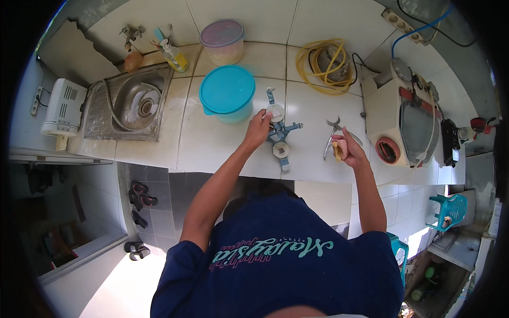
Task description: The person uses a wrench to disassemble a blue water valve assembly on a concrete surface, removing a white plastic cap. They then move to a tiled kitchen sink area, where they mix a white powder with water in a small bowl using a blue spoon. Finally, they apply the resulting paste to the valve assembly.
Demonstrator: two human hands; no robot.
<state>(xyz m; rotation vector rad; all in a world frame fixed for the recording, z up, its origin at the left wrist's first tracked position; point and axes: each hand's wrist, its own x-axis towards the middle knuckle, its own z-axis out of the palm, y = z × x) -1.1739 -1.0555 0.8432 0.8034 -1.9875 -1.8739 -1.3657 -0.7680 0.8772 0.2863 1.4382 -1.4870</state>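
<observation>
My left hand (258, 129) is closed on the edge of an opened-out blue metal frame (278, 132) that looks like a dental articulator. Two round whitish plaster pads show on it, and my fingers are by the upper one (276, 112). To the right, my right hand (352, 150) grips a small yellow-and-pink lump (338, 151), held up above the counter; its exact kind is unclear. Just behind that hand lies a pair of metal pliers (330, 139) with spread handles, partly covered by the hand.
A turquoise-lidded tub (228, 90) stands left of the frame, with a purple-lidded tub (222, 42) behind it. Far left is a steel sink (140, 100) with a soap bottle (175, 56). A coiled yellow hose (305, 69) and a boxy machine (382, 111) occupy the right side.
</observation>
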